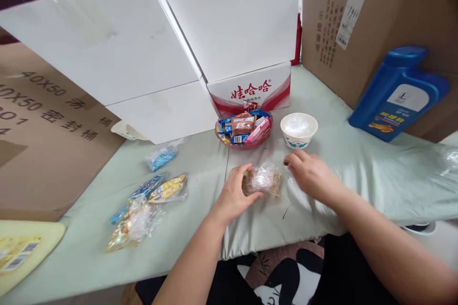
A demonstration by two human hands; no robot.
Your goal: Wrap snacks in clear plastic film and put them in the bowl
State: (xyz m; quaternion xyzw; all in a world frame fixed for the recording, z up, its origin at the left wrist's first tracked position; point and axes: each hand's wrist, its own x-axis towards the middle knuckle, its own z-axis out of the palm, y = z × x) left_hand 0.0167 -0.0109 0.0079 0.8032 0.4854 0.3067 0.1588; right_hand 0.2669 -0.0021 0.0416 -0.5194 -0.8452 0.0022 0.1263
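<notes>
My left hand (234,193) is closed around the side of a clear, crinkly plastic-wrapped packet (265,178) with golden edges, low over the cloth; its contents cannot be made out. To the right of the packet, my right hand (309,174) has its fingers pinched together, with a small dark bit at their tips, too small to name. Just beyond the right hand stands a white patterned bowl (299,142) with clear plastic inside. Behind the packet is a pink glass bowl (243,145) heaped with wrapped snacks.
On the left lie a yellow packet (168,189), a golden clear wrapper (130,228) and a blue-and-clear packet (161,157). White boxes (236,24) stand at the back. A blue bottle (397,97) leans by a cardboard box (343,66) at right. Green cloth (200,233) covers the table.
</notes>
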